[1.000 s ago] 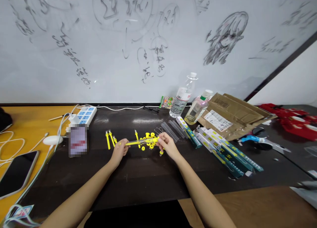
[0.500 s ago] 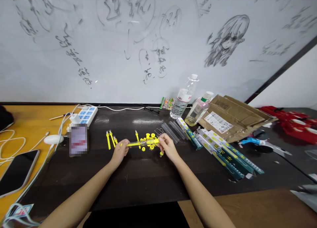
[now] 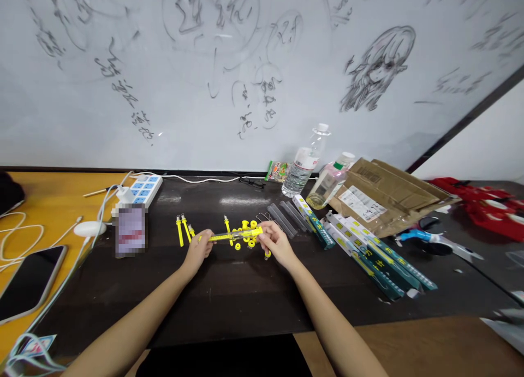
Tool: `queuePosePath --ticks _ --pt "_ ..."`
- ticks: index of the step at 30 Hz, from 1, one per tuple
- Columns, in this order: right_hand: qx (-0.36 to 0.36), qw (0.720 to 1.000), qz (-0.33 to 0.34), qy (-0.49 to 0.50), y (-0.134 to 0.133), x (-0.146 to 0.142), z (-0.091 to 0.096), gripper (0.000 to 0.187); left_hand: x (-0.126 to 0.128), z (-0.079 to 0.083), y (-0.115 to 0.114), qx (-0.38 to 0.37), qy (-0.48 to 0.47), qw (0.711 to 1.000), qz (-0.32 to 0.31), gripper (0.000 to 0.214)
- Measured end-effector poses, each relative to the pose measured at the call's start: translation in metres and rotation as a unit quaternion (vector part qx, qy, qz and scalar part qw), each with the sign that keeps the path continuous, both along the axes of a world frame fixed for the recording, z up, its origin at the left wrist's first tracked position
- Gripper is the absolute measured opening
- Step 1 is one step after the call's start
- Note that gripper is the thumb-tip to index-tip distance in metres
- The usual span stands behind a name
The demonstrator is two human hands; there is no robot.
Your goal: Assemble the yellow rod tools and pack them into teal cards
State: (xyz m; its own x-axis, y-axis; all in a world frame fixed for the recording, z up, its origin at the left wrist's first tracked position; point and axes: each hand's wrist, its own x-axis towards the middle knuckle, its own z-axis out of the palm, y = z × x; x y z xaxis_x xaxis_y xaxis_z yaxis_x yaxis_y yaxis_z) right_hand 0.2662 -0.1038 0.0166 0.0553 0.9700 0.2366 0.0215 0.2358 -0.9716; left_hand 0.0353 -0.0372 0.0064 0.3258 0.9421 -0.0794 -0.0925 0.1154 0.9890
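Tube (image 3: 223, 237): it was held between my two hands in front of the pile of caps, its long axis running left to right and a little higher at the right.
Left hand (image 3: 198, 250): its fingers were closed in a pinch on the tube's left end, so the tube stretched out to its right.
Right hand (image 3: 276, 245): thumb and fingers were pinched on the yellow right end, the tube reaching away to the left (neither hand was nearer, since both touched it).
Caps (image 3: 245, 225): they lay loose just beyond the tube, nearer my right hand.
Rods (image 3: 180, 232): a few lay just beyond my left hand.
Strips (image 3: 282, 219): they lay past my right hand.
Boxes (image 3: 368, 257): these lay farther right on the table (image 3: 229, 306).
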Motion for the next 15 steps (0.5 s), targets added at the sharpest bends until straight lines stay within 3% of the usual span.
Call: queuePosePath --ticks 6,11,15 --pt "0.01 0.998 0.013 -0.065 -0.0029 0.0004 -0.0032 0.027 0.0015 -0.0034 0.0008 -0.024 0.004 1.0 0.01 0.034" --pt "0.014 0.999 -0.009 -0.048 -0.0019 0.0004 -0.0008 0.033 0.0021 -0.0065 0.0011 -0.022 -0.006 1.0 0.012 0.034" --pt "0.007 0.999 -0.011 -0.032 -0.0017 -0.0032 0.0005 0.027 0.002 -0.0067 0.0008 -0.019 -0.008 1.0 0.008 0.033"
